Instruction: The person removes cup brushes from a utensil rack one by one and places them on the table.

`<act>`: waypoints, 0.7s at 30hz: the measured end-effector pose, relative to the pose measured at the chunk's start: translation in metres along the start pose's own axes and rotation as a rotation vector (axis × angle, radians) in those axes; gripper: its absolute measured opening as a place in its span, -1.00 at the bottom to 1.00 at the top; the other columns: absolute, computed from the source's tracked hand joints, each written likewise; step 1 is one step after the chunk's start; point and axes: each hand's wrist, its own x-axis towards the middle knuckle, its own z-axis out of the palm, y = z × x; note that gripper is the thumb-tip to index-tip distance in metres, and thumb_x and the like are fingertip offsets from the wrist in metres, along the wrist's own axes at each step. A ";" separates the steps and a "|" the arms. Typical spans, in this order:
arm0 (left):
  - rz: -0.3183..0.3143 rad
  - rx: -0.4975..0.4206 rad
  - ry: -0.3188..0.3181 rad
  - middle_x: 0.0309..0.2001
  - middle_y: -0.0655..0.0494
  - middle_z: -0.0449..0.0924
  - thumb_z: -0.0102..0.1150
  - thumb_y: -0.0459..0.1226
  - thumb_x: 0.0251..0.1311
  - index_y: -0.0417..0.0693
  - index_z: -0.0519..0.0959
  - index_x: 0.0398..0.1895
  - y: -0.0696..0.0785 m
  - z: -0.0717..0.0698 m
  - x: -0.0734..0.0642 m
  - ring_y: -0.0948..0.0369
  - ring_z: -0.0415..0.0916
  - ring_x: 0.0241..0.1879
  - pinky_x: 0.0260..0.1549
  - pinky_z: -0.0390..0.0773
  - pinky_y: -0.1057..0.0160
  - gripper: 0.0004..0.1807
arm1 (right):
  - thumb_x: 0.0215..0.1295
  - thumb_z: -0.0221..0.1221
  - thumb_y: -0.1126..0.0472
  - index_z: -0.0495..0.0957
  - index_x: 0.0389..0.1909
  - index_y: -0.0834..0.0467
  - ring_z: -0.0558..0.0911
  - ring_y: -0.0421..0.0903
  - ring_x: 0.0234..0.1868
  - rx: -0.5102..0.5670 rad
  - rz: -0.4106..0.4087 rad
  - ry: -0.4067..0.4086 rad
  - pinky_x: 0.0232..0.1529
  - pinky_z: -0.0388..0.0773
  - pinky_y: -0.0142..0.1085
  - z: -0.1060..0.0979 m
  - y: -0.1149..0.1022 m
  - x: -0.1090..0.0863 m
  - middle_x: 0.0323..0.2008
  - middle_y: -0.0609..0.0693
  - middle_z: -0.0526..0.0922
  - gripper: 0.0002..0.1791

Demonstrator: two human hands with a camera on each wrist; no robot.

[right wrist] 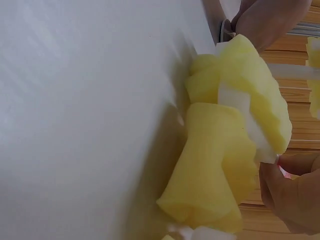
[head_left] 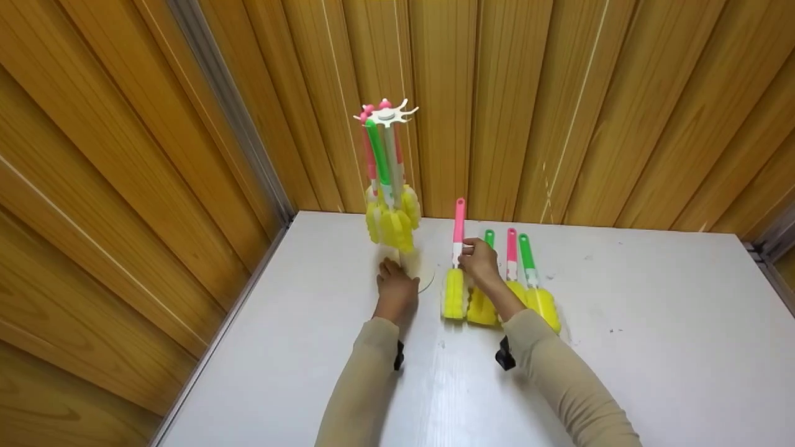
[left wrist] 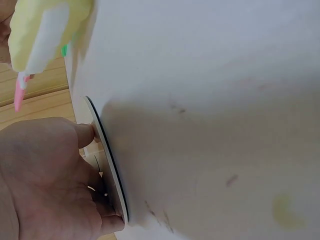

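Right hand (head_left: 480,263): thumb and fingertips closed in a pinch on the white neck of a pink-handled brush with a yellow-and-white sponge head (head_left: 454,292). From that grip, pink handle runs to 11 o'clock, sponge to 7; handle end tilted up off the table. Can't tell whether the sponge touches down.

Just beside, partly behind the hand and forearm, three more sponge brushes in a row: green-handled brush (head_left: 482,308) from 12 to 6 o'clock, second pink-handled brush (head_left: 512,251) at 2, outer green-handled brush (head_left: 542,304) at 3 to 4.

Left hand (head_left: 397,290), at 8 to 9 o'clock of the right: thumb and fingers spread, touching a thin round base (left wrist: 106,150). Above it, white multi-armed stand (head_left: 386,115) at 10, pink- and green-handled brushes (head_left: 392,226) hanging round it. White table (head_left: 267,347) under everything; wood-grain wall (head_left: 503,124) at 12.
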 end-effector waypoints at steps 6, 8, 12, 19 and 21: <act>-0.070 -0.021 -0.040 0.55 -0.47 -0.16 0.07 -0.13 0.50 -0.60 -0.11 0.50 0.003 -0.002 0.002 -0.28 -0.16 0.55 0.49 -0.01 -0.16 -0.12 | 0.32 0.08 0.53 0.21 0.48 0.35 0.58 0.17 0.18 -0.099 0.029 -0.040 0.16 0.57 -0.09 -0.001 0.004 0.000 0.21 0.35 0.54 -0.31; -0.079 -0.035 -0.039 0.55 -0.47 -0.16 0.07 -0.13 0.50 -0.60 -0.12 0.51 0.004 -0.002 0.002 -0.28 -0.16 0.55 0.49 -0.01 -0.15 -0.12 | 0.32 0.07 0.54 0.18 0.50 0.35 0.55 0.18 0.22 -0.124 0.034 -0.056 0.20 0.54 -0.06 -0.001 0.006 0.000 0.24 0.36 0.52 -0.29; -0.076 -0.047 -0.021 0.54 -0.49 -0.15 0.08 -0.13 0.50 -0.60 -0.12 0.50 0.003 -0.001 0.001 -0.29 -0.14 0.55 0.49 0.00 -0.16 -0.11 | 0.34 0.06 0.52 0.12 0.53 0.33 0.51 0.20 0.27 -0.150 0.039 -0.091 0.25 0.50 -0.03 0.000 0.012 0.003 0.29 0.37 0.47 -0.27; -0.069 -0.061 0.005 0.52 -0.52 -0.12 0.11 -0.15 0.47 -0.60 -0.11 0.50 0.003 0.004 0.002 -0.30 -0.11 0.53 0.49 0.01 -0.15 -0.12 | 0.40 0.08 0.46 0.05 0.57 0.28 0.50 0.18 0.28 -0.153 0.071 -0.136 0.29 0.46 -0.01 -0.005 0.019 0.009 0.31 0.36 0.44 -0.25; -0.070 -0.062 0.008 0.52 -0.51 -0.12 0.10 -0.14 0.48 -0.59 -0.11 0.50 0.003 0.004 0.001 -0.29 -0.10 0.54 0.49 0.02 -0.14 -0.11 | 0.40 0.09 0.45 0.04 0.57 0.27 0.50 0.17 0.27 -0.155 0.070 -0.141 0.29 0.46 -0.01 -0.006 0.019 0.009 0.31 0.36 0.45 -0.24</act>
